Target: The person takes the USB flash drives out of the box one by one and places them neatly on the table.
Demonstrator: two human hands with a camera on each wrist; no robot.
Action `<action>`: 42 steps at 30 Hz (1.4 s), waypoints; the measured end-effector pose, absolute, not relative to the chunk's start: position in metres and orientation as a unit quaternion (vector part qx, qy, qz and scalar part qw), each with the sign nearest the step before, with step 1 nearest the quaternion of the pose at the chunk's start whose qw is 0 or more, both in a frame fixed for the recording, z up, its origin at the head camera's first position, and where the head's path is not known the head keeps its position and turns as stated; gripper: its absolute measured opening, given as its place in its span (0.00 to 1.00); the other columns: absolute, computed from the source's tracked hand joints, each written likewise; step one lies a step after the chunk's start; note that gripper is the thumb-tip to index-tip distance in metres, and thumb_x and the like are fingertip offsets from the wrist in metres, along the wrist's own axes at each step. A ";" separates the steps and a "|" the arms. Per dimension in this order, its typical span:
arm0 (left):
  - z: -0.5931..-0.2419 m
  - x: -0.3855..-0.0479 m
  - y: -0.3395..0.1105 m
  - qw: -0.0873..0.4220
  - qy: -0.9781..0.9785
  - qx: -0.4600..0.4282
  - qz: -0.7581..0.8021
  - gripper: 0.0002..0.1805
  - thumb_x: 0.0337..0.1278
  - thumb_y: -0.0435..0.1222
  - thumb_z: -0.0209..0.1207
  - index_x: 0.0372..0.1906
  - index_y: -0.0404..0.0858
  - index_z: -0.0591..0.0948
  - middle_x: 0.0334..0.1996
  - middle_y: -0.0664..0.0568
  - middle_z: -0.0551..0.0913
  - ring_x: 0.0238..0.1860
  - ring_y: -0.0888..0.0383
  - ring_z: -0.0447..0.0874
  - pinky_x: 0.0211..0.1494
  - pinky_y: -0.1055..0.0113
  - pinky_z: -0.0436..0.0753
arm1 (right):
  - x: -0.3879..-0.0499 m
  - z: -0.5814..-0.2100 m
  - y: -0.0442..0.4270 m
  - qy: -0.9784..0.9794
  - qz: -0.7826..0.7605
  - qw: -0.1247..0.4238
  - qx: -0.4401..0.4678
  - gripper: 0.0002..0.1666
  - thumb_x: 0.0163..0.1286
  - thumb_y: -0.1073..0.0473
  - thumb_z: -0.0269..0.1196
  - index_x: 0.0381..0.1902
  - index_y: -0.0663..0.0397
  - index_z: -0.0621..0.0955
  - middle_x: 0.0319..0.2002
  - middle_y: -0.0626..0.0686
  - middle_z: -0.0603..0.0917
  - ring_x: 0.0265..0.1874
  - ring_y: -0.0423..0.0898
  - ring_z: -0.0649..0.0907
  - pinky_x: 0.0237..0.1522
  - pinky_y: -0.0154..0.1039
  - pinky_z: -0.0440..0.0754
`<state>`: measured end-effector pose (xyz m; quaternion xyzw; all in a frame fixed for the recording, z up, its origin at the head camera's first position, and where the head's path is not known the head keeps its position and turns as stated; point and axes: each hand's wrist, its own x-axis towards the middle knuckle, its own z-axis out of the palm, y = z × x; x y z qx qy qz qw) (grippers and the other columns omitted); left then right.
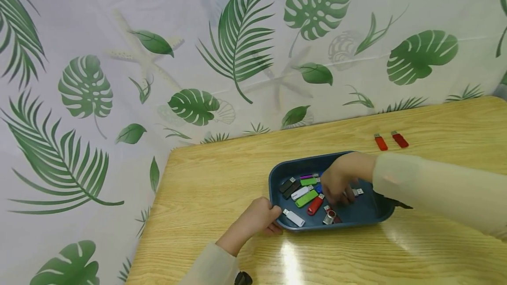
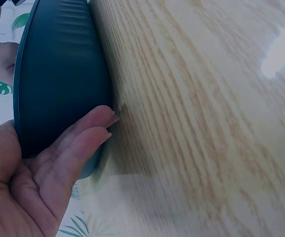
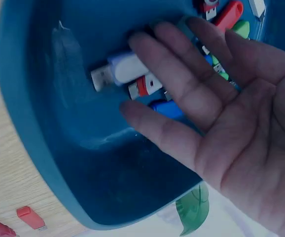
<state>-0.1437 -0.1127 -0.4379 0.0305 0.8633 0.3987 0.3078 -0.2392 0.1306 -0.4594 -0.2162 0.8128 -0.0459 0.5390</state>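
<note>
A dark blue tray holds several USB sticks, among them a red one, a green one, a black one and a white one. At its near left corner my left hand grips the tray, thumb at the rim and fingers along the outer wall. My right hand reaches inside over the sticks, its fingers spread apart in the right wrist view. Beneath those fingers lie a white-capped stick and a blue one; the fingers partly cover others.
Two USB sticks, one orange-red and one dark red, lie on the wooden table behind the tray's right end. A leaf-patterned cloth hangs along the back and left. A small black object shows by my left sleeve.
</note>
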 end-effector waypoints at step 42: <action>-0.439 -0.145 -0.115 0.312 0.862 0.044 0.398 0.17 0.58 0.32 0.47 0.19 0.27 0.78 0.19 0.43 0.85 0.23 0.50 0.87 0.27 0.61 0.84 | -0.217 -0.477 0.080 0.865 0.115 0.439 -0.215 0.14 0.60 0.54 0.62 0.19 0.55 0.82 0.18 0.52 0.84 0.17 0.45 0.84 0.25 0.38 0.81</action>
